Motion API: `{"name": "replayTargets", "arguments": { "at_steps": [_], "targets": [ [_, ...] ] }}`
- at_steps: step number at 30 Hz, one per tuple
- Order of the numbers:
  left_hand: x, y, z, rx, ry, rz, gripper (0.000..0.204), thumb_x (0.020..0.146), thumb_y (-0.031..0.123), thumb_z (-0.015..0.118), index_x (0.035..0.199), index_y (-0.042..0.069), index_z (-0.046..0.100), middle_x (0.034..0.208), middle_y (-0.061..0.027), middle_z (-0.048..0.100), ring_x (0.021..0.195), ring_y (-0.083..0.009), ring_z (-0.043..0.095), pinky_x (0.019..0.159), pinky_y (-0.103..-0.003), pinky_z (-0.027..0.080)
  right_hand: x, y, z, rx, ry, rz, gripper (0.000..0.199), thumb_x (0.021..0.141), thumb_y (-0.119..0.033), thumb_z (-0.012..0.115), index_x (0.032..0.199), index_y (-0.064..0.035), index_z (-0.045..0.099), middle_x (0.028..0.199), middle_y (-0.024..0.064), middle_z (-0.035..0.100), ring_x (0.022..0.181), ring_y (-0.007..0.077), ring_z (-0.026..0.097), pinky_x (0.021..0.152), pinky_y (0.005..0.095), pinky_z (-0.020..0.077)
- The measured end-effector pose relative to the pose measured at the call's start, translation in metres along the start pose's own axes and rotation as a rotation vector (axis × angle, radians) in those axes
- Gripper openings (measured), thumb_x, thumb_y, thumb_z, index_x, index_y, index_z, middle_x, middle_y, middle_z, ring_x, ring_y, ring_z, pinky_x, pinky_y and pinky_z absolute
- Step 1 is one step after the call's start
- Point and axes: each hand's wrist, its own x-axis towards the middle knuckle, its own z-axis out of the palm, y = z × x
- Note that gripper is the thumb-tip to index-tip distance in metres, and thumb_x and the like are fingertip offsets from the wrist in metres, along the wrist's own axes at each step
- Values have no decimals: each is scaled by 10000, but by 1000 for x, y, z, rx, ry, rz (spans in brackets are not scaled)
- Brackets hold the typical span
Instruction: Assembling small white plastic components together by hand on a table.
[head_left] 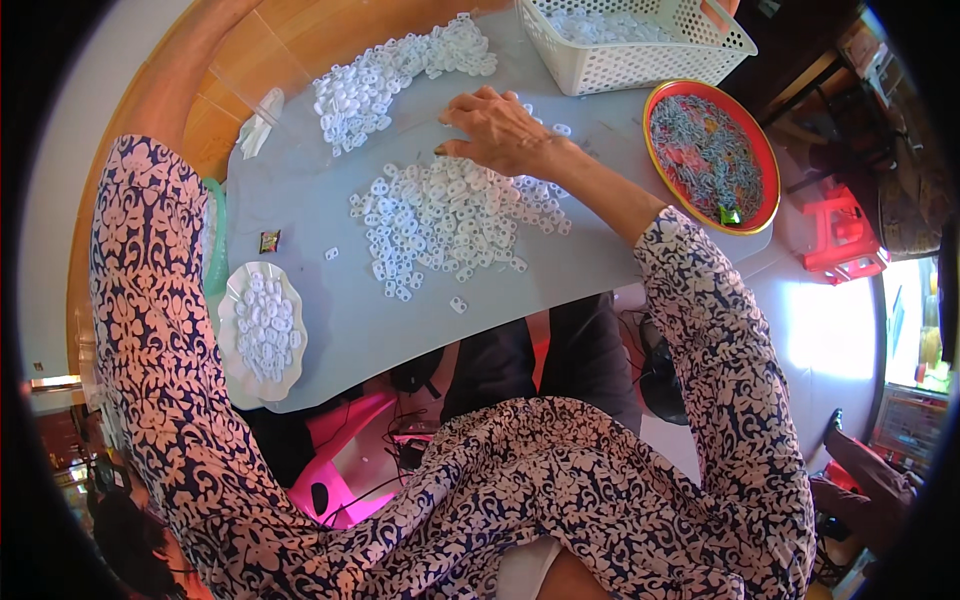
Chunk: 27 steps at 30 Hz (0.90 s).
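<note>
My right hand (497, 132) is stretched over the grey table, palm down and fingers spread. Under and beside it lies a loose pile of small white plastic pieces with holes (440, 215). No held piece shows in the hand; what its palm may touch is hidden. A second heap of the same white pieces (365, 95) lies farther off, just left of my fingertips. My left forearm (185, 80) reaches up past the table's left side, and the hand itself is beyond the picture's upper edge.
A white perforated basket (640, 68) holds more pieces, with someone's fingers (718, 10) at its far rim. Beside it sits a red tray (768, 175) of small grey metal parts. A scalloped white dish (292, 375), a wrapped candy (269, 241) and a crumpled tissue (262, 122) lie left.
</note>
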Motion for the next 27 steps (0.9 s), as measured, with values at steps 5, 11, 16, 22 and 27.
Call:
{"name": "replayTargets", "arguments": {
  "at_steps": [5,11,16,22,27],
  "targets": [
    [-8,11,0,9,37,17,196,738,167,593,875,28,611,838,-221,581,798,-358,550,730,-424,436,-17,-1,-9,82,12,35,375,840,-322,625,1072,-26,624,1163,122,573,1056,307,519,901,415,422],
    [-5,33,0,15,87,54,205,736,169,602,890,34,613,856,-218,584,816,-355,550,744,-423,434,-35,-15,-14,176,-9,-43,353,851,-312,604,1031,-11,644,1118,126,599,1061,317,529,905,436,418],
    [-2,53,-4,19,135,89,213,735,171,609,902,39,616,871,-215,587,831,-353,549,755,-421,432,-32,-11,-25,197,73,-2,302,851,-277,599,995,-18,656,1093,129,616,1024,308,558,886,429,430],
    [-1,74,-13,29,191,123,224,733,173,617,917,45,618,889,-212,590,849,-350,548,768,-420,430,5,-15,-11,192,133,-106,141,804,-115,526,781,-89,662,752,136,639,738,338,617,670,427,502],
    [-9,88,-28,41,225,132,234,732,175,624,929,50,620,904,-210,593,864,-347,547,780,-419,428,32,-18,-3,94,-96,-93,107,786,-129,554,753,-94,650,756,133,645,731,321,626,682,425,503]
  ]
}}
